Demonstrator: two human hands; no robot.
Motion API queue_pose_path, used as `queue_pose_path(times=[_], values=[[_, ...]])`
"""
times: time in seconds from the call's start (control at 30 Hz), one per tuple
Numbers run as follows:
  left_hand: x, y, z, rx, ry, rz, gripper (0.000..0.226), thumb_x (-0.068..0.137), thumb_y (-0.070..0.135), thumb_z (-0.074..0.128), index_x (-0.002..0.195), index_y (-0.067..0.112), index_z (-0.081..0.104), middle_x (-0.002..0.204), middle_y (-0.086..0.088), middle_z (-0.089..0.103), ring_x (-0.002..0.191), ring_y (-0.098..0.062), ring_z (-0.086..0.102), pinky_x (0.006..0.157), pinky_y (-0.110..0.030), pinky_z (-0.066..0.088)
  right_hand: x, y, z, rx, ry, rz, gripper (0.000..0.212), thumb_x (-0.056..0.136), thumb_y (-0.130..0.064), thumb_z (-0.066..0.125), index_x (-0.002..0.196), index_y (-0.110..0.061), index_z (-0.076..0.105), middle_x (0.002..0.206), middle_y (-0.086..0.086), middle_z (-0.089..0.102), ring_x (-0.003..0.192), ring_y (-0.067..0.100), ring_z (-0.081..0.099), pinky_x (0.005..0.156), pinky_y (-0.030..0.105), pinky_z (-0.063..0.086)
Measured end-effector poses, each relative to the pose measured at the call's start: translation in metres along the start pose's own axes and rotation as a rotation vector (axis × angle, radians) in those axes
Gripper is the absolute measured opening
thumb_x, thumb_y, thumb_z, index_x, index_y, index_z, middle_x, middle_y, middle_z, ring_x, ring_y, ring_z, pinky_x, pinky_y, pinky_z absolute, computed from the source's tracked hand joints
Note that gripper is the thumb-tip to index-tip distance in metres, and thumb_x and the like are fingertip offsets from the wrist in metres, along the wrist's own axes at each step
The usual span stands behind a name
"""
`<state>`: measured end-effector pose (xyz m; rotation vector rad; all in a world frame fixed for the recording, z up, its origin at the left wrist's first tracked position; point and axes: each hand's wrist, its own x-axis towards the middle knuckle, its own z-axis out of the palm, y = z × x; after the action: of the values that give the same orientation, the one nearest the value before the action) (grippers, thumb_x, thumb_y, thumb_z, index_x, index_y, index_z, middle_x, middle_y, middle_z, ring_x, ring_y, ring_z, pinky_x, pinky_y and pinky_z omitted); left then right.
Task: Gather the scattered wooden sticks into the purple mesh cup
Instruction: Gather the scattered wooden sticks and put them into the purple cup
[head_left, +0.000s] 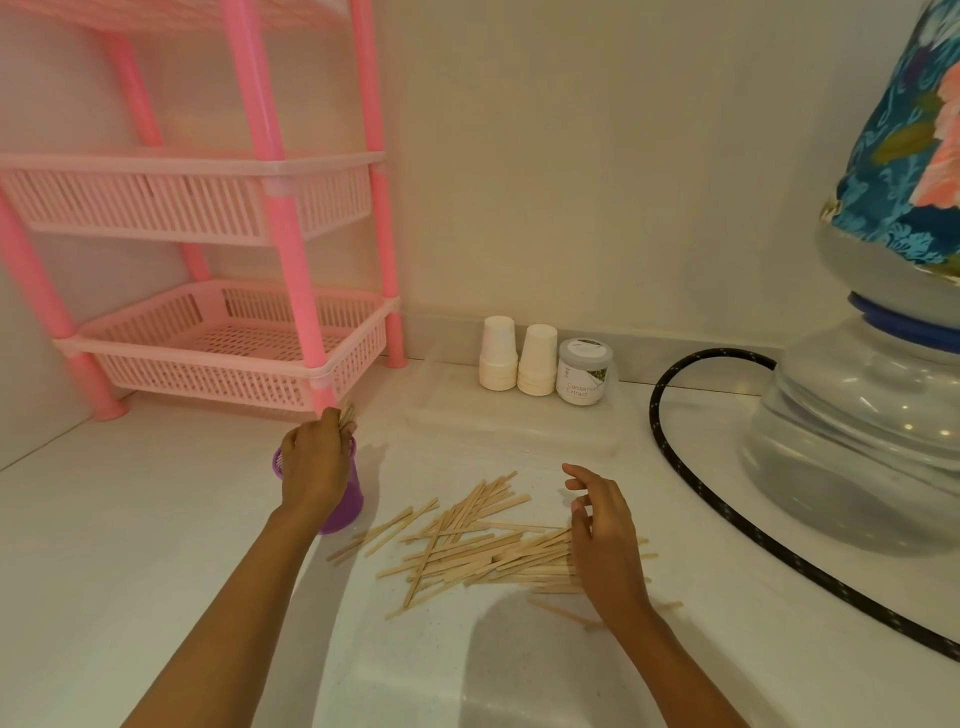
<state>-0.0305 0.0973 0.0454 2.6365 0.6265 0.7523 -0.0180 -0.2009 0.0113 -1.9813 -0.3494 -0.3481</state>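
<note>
- Now left hand (316, 464) grips wooden sticks (347, 413) upright over purple mesh cup (344, 512), ready to drop.
- Right hand (602, 543), fingers loosely spread, rests on the pile (467, 540) on the surface (156, 519), probably to rake more.

matt wooden sticks (483, 540), purple plastic mesh cup (347, 499), glossy white counter (156, 519)

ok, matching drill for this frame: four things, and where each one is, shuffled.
1. left hand
2. right hand
3. paper cups
4. black hose

A. by the back wall, beside the jar
B. above the purple cup, gripping sticks
C. curving past the water jug
D. on the loose stick pile

Pairs: 1-B, 2-D, 3-A, 4-C.
</note>
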Motion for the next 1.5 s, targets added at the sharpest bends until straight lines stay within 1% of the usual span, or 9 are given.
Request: queue_pose_path(times=[0.13, 0.27, 0.47, 0.57, 0.67, 0.8, 1.17, 1.37, 1.5], values=[[-0.003, 0.003, 0.000, -0.077, 0.038, -0.013, 0.015, 0.098, 0.014, 0.043, 0.098, 0.004, 0.054, 0.092, -0.014, 0.065, 0.087, -0.035, 0.060, 0.087, -0.046, 0.042, 0.002, 0.004, -0.001, -0.002, 0.000, 0.016, 0.049, 0.089, 0.011, 0.040, 0.124, -0.022, 0.052, 0.107, -0.009, 0.051, 0.101, 0.014, 0.051, 0.079, 0.016, 0.041], [-0.005, 0.011, -0.002, -0.246, 0.018, -0.068, 0.024, 0.094, 0.021, 0.054, 0.114, 0.009, 0.055, 0.104, -0.014, 0.067, 0.102, -0.033, 0.060, 0.093, -0.047, 0.044, 0.005, 0.005, -0.001, -0.001, -0.013, 0.011, 0.047, 0.090, 0.008, 0.040, 0.124, -0.023, 0.051, 0.109, -0.008, 0.051, 0.100, 0.014, 0.051, 0.076, 0.013, 0.040], [-0.020, 0.039, 0.002, -0.232, 0.107, 0.222, 0.029, 0.090, 0.027, 0.059, 0.117, 0.017, 0.054, 0.117, -0.006, 0.062, 0.114, -0.026, 0.055, 0.099, -0.039, 0.039, 0.012, 0.014, -0.007, -0.184, -0.227, -0.069, 0.031, 0.096, -0.010, 0.044, 0.123, -0.023, 0.053, 0.119, -0.006, 0.054, 0.111, 0.009, 0.047, 0.086, 0.014, 0.036], [-0.037, 0.055, 0.015, -0.257, -0.080, 0.298, 0.041, 0.089, 0.034, 0.060, 0.125, 0.018, 0.051, 0.125, -0.002, 0.060, 0.117, -0.021, 0.054, 0.100, -0.035, 0.039, 0.014, 0.024, -0.010, -0.443, -0.446, -0.201, 0.037, 0.096, -0.026, 0.048, 0.132, -0.019, 0.047, 0.134, -0.003, 0.047, 0.120, 0.012, 0.044, 0.097, 0.022, 0.034], [-0.054, 0.064, 0.036, -0.173, -0.383, 0.229, 0.062, 0.086, 0.046, 0.061, 0.138, 0.019, 0.039, 0.139, -0.002, 0.050, 0.125, -0.021, 0.049, 0.105, -0.034, 0.038, 0.014, 0.031, -0.010, -0.621, -0.663, -0.218, 0.059, 0.092, -0.043, 0.050, 0.143, -0.019, 0.032, 0.151, -0.001, 0.030, 0.137, 0.016, 0.030, 0.111, 0.030, 0.027], [-0.073, 0.067, 0.060, 0.002, -0.565, 0.189, 0.075, 0.086, 0.054, 0.056, 0.145, 0.017, 0.028, 0.147, -0.004, 0.040, 0.133, -0.022, 0.040, 0.107, -0.036, 0.034, 0.008, 0.038, -0.009, -0.683, -0.748, -0.236, 0.075, 0.086, -0.056, 0.051, 0.146, -0.020, 0.024, 0.155, -0.002, 0.023, 0.141, 0.016, 0.023, 0.115, 0.032, 0.020], [-0.073, 0.079, 0.072, 0.164, -0.471, 0.282, 0.027, 0.094, 0.011, 0.046, 0.120, 0.008, 0.052, 0.123, -0.010, 0.052, 0.111, -0.024, 0.048, 0.087, -0.031, 0.042, 0.004, 0.033, 0.003, -0.586, -0.623, -0.421, 0.047, 0.092, -0.027, 0.055, 0.137, -0.021, 0.045, 0.134, 0.000, 0.052, 0.120, 0.015, 0.048, 0.100, 0.023, 0.033], [-0.072, 0.078, 0.077, 0.096, -0.471, 0.272, 0.027, 0.091, 0.003, 0.046, 0.115, 0.005, 0.059, 0.117, -0.012, 0.050, 0.107, -0.023, 0.048, 0.084, -0.028, 0.043, 0.003, 0.035, 0.008, -0.565, -0.592, -0.464, 0.040, 0.093, -0.016, 0.053, 0.133, -0.013, 0.051, 0.125, 0.008, 0.058, 0.112, 0.022, 0.052, 0.093, 0.029, 0.042], [-0.071, 0.079, 0.076, 0.022, -0.429, 0.244, 0.030, 0.093, 0.004, 0.047, 0.118, 0.006, 0.063, 0.114, -0.012, 0.052, 0.105, -0.024, 0.052, 0.083, -0.029, 0.046, 0.001, 0.038, 0.008, -0.529, -0.520, -0.490, 0.031, 0.090, -0.004, 0.056, 0.121, -0.006, 0.062, 0.108, 0.015, 0.063, 0.100, 0.027, 0.058, 0.079, 0.026, 0.046]])
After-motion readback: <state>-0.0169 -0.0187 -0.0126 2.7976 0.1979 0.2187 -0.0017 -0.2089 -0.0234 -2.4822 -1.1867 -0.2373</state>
